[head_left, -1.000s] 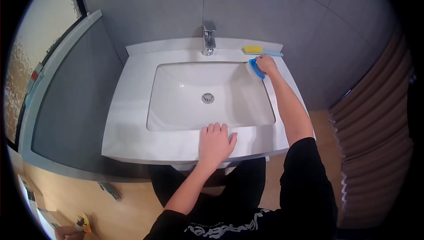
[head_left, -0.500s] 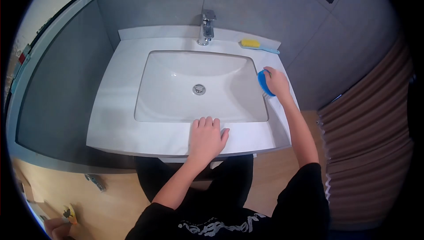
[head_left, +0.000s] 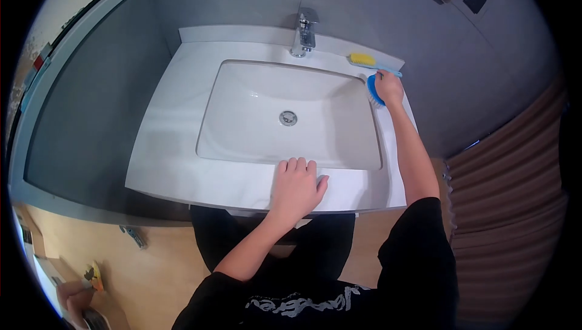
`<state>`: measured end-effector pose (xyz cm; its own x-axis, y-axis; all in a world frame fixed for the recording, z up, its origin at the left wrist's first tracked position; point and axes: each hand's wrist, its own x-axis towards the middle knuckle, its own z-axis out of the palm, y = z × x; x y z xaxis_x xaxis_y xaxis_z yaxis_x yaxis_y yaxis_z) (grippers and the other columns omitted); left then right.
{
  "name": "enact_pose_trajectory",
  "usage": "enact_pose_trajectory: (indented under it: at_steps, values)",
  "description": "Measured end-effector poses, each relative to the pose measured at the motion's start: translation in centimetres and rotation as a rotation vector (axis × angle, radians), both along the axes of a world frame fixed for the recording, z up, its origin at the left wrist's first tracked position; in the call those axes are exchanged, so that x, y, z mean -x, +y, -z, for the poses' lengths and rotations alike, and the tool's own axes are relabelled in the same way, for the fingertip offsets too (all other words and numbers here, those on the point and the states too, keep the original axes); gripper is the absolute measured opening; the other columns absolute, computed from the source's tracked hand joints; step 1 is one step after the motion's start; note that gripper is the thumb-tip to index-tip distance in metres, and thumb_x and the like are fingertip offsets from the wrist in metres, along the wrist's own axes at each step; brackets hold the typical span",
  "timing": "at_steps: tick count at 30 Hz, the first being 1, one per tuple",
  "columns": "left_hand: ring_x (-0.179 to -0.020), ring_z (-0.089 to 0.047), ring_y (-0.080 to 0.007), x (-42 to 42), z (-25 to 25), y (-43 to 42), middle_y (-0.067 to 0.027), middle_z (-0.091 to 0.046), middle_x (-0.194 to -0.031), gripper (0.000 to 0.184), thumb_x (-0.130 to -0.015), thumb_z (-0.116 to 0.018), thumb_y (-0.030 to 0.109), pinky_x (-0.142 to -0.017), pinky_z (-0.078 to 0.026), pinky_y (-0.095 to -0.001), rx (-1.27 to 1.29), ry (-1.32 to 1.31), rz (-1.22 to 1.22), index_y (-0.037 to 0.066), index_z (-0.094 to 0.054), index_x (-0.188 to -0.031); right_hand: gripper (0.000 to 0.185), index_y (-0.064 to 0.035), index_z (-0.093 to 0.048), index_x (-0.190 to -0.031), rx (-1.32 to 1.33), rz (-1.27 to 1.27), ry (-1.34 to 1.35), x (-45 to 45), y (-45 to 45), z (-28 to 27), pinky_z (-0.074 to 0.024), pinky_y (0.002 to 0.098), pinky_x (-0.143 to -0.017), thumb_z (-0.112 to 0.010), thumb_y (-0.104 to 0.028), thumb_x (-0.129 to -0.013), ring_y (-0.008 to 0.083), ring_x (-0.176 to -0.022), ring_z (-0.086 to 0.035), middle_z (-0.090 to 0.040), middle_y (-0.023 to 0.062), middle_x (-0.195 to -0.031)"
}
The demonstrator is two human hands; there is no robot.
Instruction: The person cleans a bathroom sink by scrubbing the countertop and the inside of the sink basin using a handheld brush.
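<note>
I see the right hand (head_left: 389,88) gripping the blue brush (head_left: 373,91), lengthwise along the right basin rim (head_left: 380,142); left hand (head_left: 297,188) unclenched.

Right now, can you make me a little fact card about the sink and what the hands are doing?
Left hand: resting on the white counter, in front of the basin
Right hand: holding the blue brush
Blue brush: beside the basin's back right corner, white bristles showing
Yellow-bristled brush: lying on the counter, behind the right hand
Faucet: silver, behind the basin
Drain: round, in the basin's bottom
</note>
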<state>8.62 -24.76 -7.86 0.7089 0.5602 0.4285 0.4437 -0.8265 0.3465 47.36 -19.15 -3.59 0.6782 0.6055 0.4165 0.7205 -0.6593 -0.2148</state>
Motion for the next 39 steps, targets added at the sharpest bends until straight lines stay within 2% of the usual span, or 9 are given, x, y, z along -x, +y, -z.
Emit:
enact_pose_trajectory:
  at_steps: [4,6,8,14,18,21,23,27,39]
  values:
    - [-0.084,-0.056,-0.0262,0.1,0.5,0.0,-0.0096,-0.058,-0.079,0.029,-0.089,-0.067,0.032,-0.082,-0.041,-0.0377,-0.005,-0.023,0.003,0.004,-0.063,-0.085,0.031,-0.0124,-0.071,-0.113,0.122,-0.171,-0.127,4.7,-2.2,-0.1,-0.0558,0.0528,-0.08,-0.052,-0.031,-0.096,0.0425,-0.089,-0.07,-0.072,0.0212,-0.095]
    - [-0.084,-0.056,-0.0264,0.1,0.6,0.0,-0.0097,-0.058,-0.079,0.029,-0.089,-0.067,0.032,-0.082,-0.041,-0.0377,-0.007,-0.034,0.002,0.004,-0.063,-0.085,0.026,-0.0093,-0.069,-0.109,0.327,-0.282,-0.25,7.8,-4.1,0.1,-0.056,0.0524,-0.071,-0.053,-0.024,-0.095,0.0408,-0.079,-0.07,-0.07,0.0204,-0.084]
    - [-0.084,-0.056,-0.0265,0.2,0.7,-0.1,-0.0098,-0.058,-0.079,0.03,-0.089,-0.067,0.033,-0.082,-0.042,-0.0377,-0.006,-0.045,-0.005,0.004,-0.063,-0.085,0.019,-0.0085,-0.069,-0.102,0.342,-0.373,-0.287,10.6,-6.6,0.6,-0.0554,0.0506,-0.063,-0.055,-0.017,-0.093,0.0391,-0.071,-0.069,-0.068,0.0186,-0.076]
    - [-0.085,-0.057,-0.0268,0.2,0.6,0.0,-0.0103,-0.059,-0.081,0.032,-0.09,-0.066,0.034,-0.083,-0.042,-0.0381,0.028,-0.008,0.004,0.003,-0.063,-0.087,0.014,-0.0082,-0.068,-0.093,0.613,-0.4,-0.281,15.5,-12.2,-0.2,-0.0559,0.049,-0.061,-0.058,-0.017,-0.09,0.0379,-0.068,-0.07,-0.067,0.0172,-0.071]
    - [-0.086,-0.057,-0.0269,0.3,0.5,0.0,-0.0109,-0.06,-0.083,0.032,-0.091,-0.065,0.035,-0.084,-0.042,-0.0378,0.049,-0.006,0.016,0.002,-0.064,-0.089,0.02,-0.0107,-0.07,-0.103,0.675,-0.377,-0.221,16.8,-12.8,-1.4,-0.056,0.0492,-0.065,-0.061,-0.024,-0.092,0.0389,-0.072,-0.069,-0.069,0.0186,-0.077]
    - [-0.086,-0.057,-0.0271,0.2,0.7,-0.1,-0.011,-0.061,-0.083,0.032,-0.091,-0.065,0.034,-0.085,-0.042,-0.0379,0.052,-0.032,0.011,0.002,-0.064,-0.089,0.018,-0.0094,-0.07,-0.098,0.685,-0.365,-0.195,17.1,-11.8,-1.3,-0.0565,0.0487,-0.066,-0.06,-0.023,-0.093,0.038,-0.072,-0.07,-0.07,0.0179,-0.078]
    - [-0.086,-0.057,-0.0272,0.2,0.9,0.0,-0.011,-0.061,-0.084,0.032,-0.091,-0.065,0.034,-0.085,-0.042,-0.038,0.045,-0.057,0.004,0.002,-0.064,-0.09,0.011,-0.0055,-0.07,-0.086,0.671,-0.399,-0.255,16.9,-10.9,0.4,-0.0569,0.0464,-0.063,-0.061,-0.012,-0.084,0.0367,-0.07,-0.071,-0.069,0.0167,-0.073]
    - [-0.086,-0.057,-0.0271,0.3,0.9,0.0,-0.0109,-0.06,-0.084,0.031,-0.09,-0.066,0.034,-0.084,-0.042,-0.0383,0.073,-0.055,0.017,0.002,-0.064,-0.09,0.012,-0.0058,-0.071,-0.085,0.779,-0.46,-0.277,16.3,-8.8,3.9,-0.0575,0.0442,-0.064,-0.061,-0.013,-0.084,0.0344,-0.075,-0.072,-0.071,0.0159,-0.078]
    - [-0.084,-0.056,-0.0256,0.2,0.4,0.0,-0.0088,-0.058,-0.08,0.03,-0.087,-0.068,0.034,-0.081,-0.041,-0.0372,0.07,-0.048,-0.003,0.005,-0.062,-0.084,0.018,-0.0092,-0.071,-0.099,0.709,-0.353,-0.529,6.0,3.7,6.8,-0.0584,0.0412,-0.064,-0.056,-0.014,-0.09,0.0292,-0.08,-0.074,-0.073,0.0118,-0.09]
